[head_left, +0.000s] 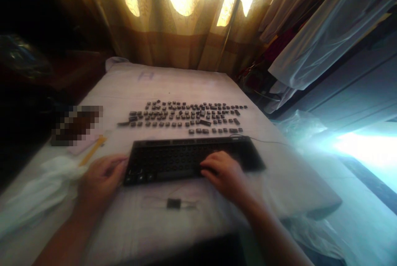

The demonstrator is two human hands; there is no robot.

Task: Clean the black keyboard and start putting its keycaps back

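A black keyboard [173,160] lies across the bed-like surface in front of me, most of its keycaps off, with a few still seated at its lower left corner. My left hand [101,181] is closed at the keyboard's left end, thumb and fingers against its edge. Over the right-middle part of the keyboard, my right hand [225,175] has thumb and fingers drawn together; whatever is between them is too small and blurred to name. Behind the keyboard, loose dark keycaps [167,124] are spread in rough rows. A small dark tool with thin ends [173,204] lies on the near side.
A white sheet [186,84] covers the surface. At left are a crumpled white plastic bag [43,187], a yellow strip [93,150] and a pixelated item [77,125]. The keyboard's cable [269,141] runs off right. Curtains [173,30] hang behind.
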